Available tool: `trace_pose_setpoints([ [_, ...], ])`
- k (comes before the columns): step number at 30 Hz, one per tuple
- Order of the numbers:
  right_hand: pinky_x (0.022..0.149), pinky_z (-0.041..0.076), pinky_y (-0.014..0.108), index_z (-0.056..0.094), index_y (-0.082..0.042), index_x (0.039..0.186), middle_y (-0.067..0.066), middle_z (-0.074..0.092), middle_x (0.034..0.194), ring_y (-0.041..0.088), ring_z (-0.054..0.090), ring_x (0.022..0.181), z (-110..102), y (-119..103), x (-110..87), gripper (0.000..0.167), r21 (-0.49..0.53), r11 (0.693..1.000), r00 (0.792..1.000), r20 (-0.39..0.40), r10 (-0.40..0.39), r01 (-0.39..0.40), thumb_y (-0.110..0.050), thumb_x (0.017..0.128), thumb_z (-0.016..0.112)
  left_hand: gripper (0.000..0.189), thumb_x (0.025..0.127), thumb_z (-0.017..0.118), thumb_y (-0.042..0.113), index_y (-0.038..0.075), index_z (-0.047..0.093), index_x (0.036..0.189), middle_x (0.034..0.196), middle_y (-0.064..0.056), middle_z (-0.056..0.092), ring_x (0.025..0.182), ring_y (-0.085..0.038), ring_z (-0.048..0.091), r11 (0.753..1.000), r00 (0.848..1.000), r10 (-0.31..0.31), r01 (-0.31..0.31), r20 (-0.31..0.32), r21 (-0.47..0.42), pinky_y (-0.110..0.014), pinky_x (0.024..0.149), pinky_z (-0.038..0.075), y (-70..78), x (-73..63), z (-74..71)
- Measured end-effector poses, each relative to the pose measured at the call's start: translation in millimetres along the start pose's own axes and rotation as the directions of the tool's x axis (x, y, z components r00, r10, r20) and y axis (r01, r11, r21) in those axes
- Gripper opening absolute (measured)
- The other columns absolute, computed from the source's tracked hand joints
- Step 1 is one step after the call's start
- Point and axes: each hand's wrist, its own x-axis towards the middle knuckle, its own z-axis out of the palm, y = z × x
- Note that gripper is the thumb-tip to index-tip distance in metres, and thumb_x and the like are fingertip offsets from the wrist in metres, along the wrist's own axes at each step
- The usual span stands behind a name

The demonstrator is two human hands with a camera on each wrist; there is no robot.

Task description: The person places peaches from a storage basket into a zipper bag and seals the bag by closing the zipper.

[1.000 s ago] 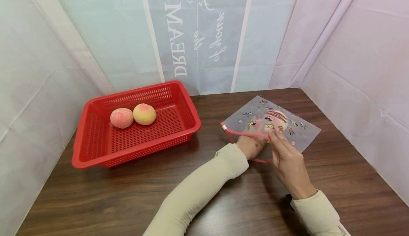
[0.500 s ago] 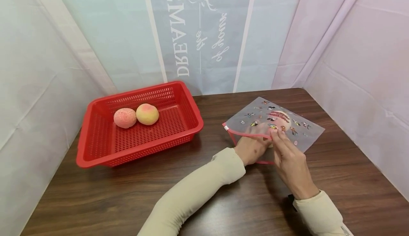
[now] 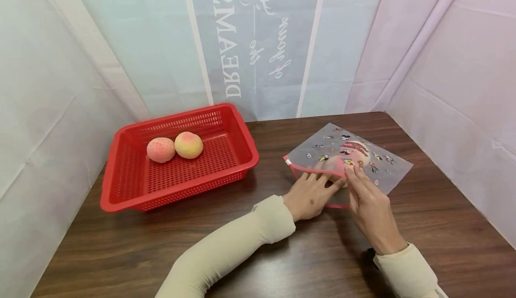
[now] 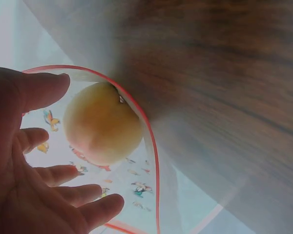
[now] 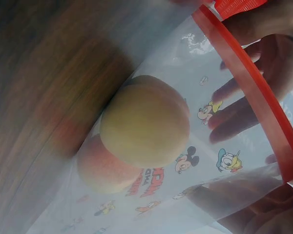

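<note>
A clear zip bag [image 3: 387,172] with cartoon prints and a red zip edge lies on the table at the right, its mouth toward me. Inside it, the right wrist view shows a yellowish peach [image 5: 144,122] and a pinker peach [image 5: 105,168] behind. My left hand [image 3: 308,197] is at the bag's mouth, fingers spread and just under the upper edge, holding nothing. Beyond those fingers in the left wrist view is a peach [image 4: 102,129]. With fingertips and thumb, my right hand [image 3: 371,210] pinches the upper red edge and holds it raised.
A red plastic basket [image 3: 193,183] stands at the left, with a pink peach [image 3: 161,150] and a yellow-pink peach [image 3: 188,145] in it. Fabric walls [image 3: 161,42] enclose the wooden table [image 3: 121,253] at the back and both sides.
My left hand has drawn back from inside the bag toward its mouth, leaving a peach behind. The right hand keeps its hold on the edge. The head view has shifted slightly.
</note>
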Motion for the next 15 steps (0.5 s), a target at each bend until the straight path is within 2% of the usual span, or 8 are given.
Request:
trace_pose_setpoints([
  [3,0.081,0.049,0.066,0.067,0.003,0.124,0.029,0.064,0.12,0.046,0.065,0.107,0.7,-0.2,-0.6,0.029,0.001,1.0,1.0,-0.008,-0.014,0.014,-0.006,0.099,0.059,0.058,0.097,0.056,0.023,0.024,0.04,0.152,0.147,-0.012,0.044,0.134,-0.038,0.043,1.0,0.997,0.025,-0.024,-0.075,0.016,-0.044,0.099,0.047,-1.4,-8.9,-1.3],
  [5,0.081,0.049,0.067,0.067,0.004,0.125,0.029,0.064,0.12,0.046,0.065,0.107,0.8,-0.2,-0.8,0.037,0.0,1.0,1.0,-0.007,-0.022,0.022,0.006,0.088,0.066,0.055,0.097,0.057,0.024,0.023,0.043,0.15,0.144,-0.011,0.046,0.13,-0.035,0.047,0.999,0.994,0.035,-0.033,-0.1,0.019,-0.043,0.096,0.048,-2.5,-14.6,-2.7],
  [8,0.08,0.049,0.067,0.066,0.004,0.125,0.029,0.064,0.121,0.046,0.065,0.108,0.7,0.5,-1.0,0.049,-0.002,1.0,1.0,-0.003,-0.022,0.022,0.014,0.078,0.072,0.058,0.095,0.062,0.03,0.021,0.044,0.149,0.141,-0.008,0.047,0.123,-0.03,0.049,0.999,0.996,0.034,-0.033,-0.079,0.009,-0.041,0.097,0.047,-4.3,-22.3,-6.8],
  [12,0.08,0.049,0.067,0.067,0.004,0.125,0.029,0.064,0.121,0.045,0.065,0.108,0.8,0.8,-1.5,0.053,0.002,1.0,1.0,-0.008,-0.019,0.019,0.016,0.074,0.074,0.063,0.092,0.068,0.037,0.021,0.043,0.148,0.143,-0.007,0.045,0.126,-0.028,0.047,0.999,1.0,0.018,-0.018,0.002,-0.031,-0.043,0.101,0.045,-7.5,-31.8,-14.4],
  [15,0.081,0.048,0.067,0.067,0.004,0.125,0.028,0.064,0.122,0.045,0.065,0.109,0.8,0.6,-1.7,0.056,0.004,1.0,1.0,-0.01,-0.022,0.022,0.017,0.072,0.075,0.06,0.093,0.068,0.037,0.021,0.044,0.146,0.144,-0.009,0.045,0.129,-0.029,0.047,0.999,1.0,0.022,-0.021,0.018,-0.048,-0.044,0.101,0.046,-11.2,-39.5,-18.2],
])
